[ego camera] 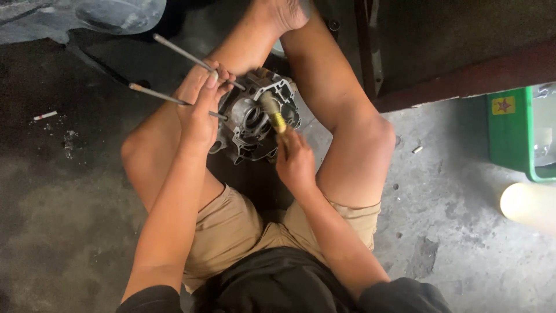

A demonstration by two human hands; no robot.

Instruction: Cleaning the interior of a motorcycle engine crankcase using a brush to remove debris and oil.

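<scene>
We are seated on a rough grey concrete floor (463,232), dark and oil-stained toward the left and paler on the right. At far left a small white stub (44,115) lies on the dark floor, and a crumpled clear plastic sheet (87,17) sits in the upper left corner.

Two long metal rods (168,75) stick out leftward from the grey engine casing (255,119), which rests on the floor between our bare legs, near the centre of the view. Our left hand (202,107) is closed around the casing's left edge where the rods meet it, fingers wrapped over the upper rod.

Just right of that, our right hand (296,162) is closed around the handle of a brush (272,113) with a yellow band, its bristle end touching the casing's open middle. We count one casing, two rods and one brush.

Farther right, a dark red metal beam (463,78) runs diagonally above the pale floor, and one small white scrap (417,149) lies near our right knee. At the right edge stands a single green plastic crate (509,133); something clear shows inside it, but we cannot tell what. Below it sits one pale yellowish rounded object (530,203), blurred.
</scene>
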